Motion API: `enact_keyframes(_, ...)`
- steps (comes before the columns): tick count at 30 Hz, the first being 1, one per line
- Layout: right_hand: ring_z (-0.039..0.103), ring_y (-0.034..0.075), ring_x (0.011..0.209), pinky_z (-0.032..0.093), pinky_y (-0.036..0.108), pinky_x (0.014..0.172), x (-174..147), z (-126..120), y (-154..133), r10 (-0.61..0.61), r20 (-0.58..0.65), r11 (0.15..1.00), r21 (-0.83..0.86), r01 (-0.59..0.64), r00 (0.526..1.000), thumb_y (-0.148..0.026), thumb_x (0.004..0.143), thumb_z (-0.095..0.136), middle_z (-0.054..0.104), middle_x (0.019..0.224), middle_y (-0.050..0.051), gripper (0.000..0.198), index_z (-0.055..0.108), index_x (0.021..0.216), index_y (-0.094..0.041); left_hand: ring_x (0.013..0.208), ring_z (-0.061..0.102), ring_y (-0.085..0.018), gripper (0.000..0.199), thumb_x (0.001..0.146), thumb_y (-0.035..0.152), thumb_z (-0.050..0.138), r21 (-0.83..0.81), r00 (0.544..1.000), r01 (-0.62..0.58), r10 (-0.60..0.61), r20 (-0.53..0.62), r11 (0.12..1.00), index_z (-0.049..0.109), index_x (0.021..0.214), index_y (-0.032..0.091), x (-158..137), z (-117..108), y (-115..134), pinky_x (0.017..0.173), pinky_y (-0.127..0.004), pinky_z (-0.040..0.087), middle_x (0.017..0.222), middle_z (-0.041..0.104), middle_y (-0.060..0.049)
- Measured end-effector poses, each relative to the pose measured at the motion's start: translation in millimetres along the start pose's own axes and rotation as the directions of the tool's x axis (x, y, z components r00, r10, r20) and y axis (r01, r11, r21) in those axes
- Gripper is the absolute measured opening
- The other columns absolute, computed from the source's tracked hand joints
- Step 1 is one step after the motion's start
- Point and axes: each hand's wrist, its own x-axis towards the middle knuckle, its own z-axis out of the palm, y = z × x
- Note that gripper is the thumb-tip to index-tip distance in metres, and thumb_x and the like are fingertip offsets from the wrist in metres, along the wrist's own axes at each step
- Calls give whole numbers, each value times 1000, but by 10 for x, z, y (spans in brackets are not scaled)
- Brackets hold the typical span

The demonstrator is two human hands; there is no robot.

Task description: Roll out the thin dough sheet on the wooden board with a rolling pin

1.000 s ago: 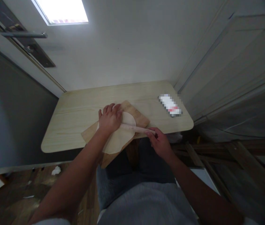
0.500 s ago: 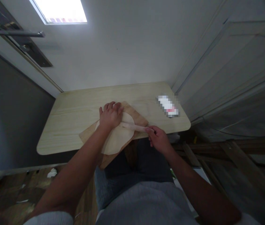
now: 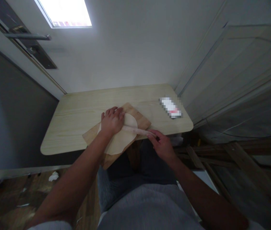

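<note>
A pale, thin round of dough (image 3: 119, 143) is spread over a tilted wooden board (image 3: 143, 121), and it reaches close to the board's near edge. Across the dough lies a slim, floury rolling pin (image 3: 136, 130). Its right end is pinched between the thumb and fingers of my right hand (image 3: 161, 143), just past the board's right side. My left hand (image 3: 112, 120) rests palm down on the dough at the pin's left end, fingers stretched out and slightly apart. The left palm hides whatever part of the pin lies beneath it.
The board sits on a light wood tabletop (image 3: 77, 111), its near corner overhanging the front edge. A pixelated, phone-like object (image 3: 171, 107) lies at the right end. Behind stands a white door with a metal handle (image 3: 29, 36). Crumpled white paper (image 3: 53, 176) is on the floor.
Both hands stay on the pin and dough, with only small shifts. The right thumb and fingers have moved slightly on the pin's end. The camera view has shifted a little.
</note>
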Motion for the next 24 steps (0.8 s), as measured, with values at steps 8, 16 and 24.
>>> enact_keyframes(8,63,20,65,48,28,58,76,-33,11,8,12,999,-34,-7,1000,-59,90,55,71,78,5,47,73,114,-23,134,46,-31,52,103,49,22,2,999,-3,3,33,1000,53,140,31,47,-27,26,109,-55,35,147,54,-7)
enact_keyframes(16,60,17,57,41,26,54,225,-122,-34,41,67,988,-151,-30,997,-61,95,48,65,64,1,48,73,107,-22,131,48,-33,54,103,50,20,30,999,-20,19,27,999,54,138,29,181,-14,53,107,-57,35,145,55,-8)
enact_keyframes(24,67,24,80,40,30,64,217,-107,-170,-37,-73,867,-498,-4,997,-59,100,42,73,91,7,47,68,118,-25,129,49,-32,55,103,50,18,28,1000,0,0,15,1000,54,137,27,256,2,85,105,-54,36,143,56,-10)
